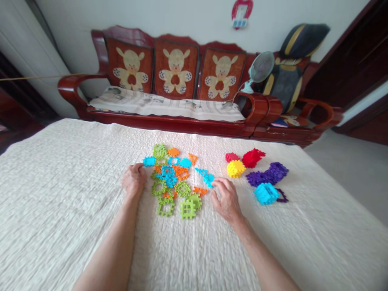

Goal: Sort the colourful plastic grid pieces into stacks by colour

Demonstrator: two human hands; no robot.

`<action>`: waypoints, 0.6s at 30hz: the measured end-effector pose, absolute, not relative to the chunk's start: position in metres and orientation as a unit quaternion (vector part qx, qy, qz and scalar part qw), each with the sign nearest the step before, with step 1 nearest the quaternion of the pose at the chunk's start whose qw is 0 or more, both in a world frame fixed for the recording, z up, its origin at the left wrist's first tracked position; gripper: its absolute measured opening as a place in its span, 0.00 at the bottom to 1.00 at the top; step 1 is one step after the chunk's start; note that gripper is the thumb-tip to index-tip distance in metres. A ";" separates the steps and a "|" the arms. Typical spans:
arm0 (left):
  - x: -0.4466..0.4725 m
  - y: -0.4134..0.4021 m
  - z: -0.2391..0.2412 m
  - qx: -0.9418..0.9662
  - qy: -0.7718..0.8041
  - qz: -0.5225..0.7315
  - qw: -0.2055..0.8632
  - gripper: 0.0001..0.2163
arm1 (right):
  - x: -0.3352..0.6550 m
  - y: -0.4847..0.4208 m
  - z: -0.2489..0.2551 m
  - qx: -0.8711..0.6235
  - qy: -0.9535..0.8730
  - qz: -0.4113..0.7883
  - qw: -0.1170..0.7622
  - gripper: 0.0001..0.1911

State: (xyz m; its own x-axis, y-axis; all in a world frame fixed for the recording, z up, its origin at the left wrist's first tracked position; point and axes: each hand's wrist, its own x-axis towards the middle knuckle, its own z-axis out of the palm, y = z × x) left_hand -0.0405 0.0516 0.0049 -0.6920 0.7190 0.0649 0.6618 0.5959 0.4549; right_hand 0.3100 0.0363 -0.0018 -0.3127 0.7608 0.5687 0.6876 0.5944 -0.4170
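A red wooden bench (169, 121) stood by the white wall (182, 16). It had 3 back cushions (176, 68), each with a cartoon animal. A light sheet (151, 105) lay on its seat. A small fan (260, 68) and a dark bag (300, 40) sat at the right end. The floor (357, 169) was pale grey. A bumpy cream cloth (60, 182) covered the front.

Place: a home, living room.
Seat: a red wooden sofa (169, 117) with cartoon cushions (176, 68).
Surface: a cream quilted cloth (60, 194).
Other: a small fan (260, 68); plastic toy tiles (172, 178).
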 end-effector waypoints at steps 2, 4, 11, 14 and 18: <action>-0.040 0.052 0.005 0.388 0.890 0.231 0.063 0.20 | 0.285 0.046 0.008 -0.415 -0.822 0.071 0.384 0.13; -0.039 0.052 0.006 0.388 0.889 0.233 0.061 0.20 | 0.251 0.057 0.017 -0.371 -0.847 0.108 0.366 0.17; -0.037 0.050 0.009 0.392 0.887 0.239 0.057 0.19 | 0.167 0.076 0.014 -0.335 -0.902 0.143 0.233 0.19; -0.038 0.051 0.008 0.389 0.886 0.245 0.059 0.18 | 0.165 0.079 0.003 -0.350 -0.889 0.132 0.264 0.18; -0.038 0.050 0.007 0.396 0.880 0.255 0.064 0.17 | 0.168 0.080 -0.007 -0.358 -0.868 0.128 0.320 0.13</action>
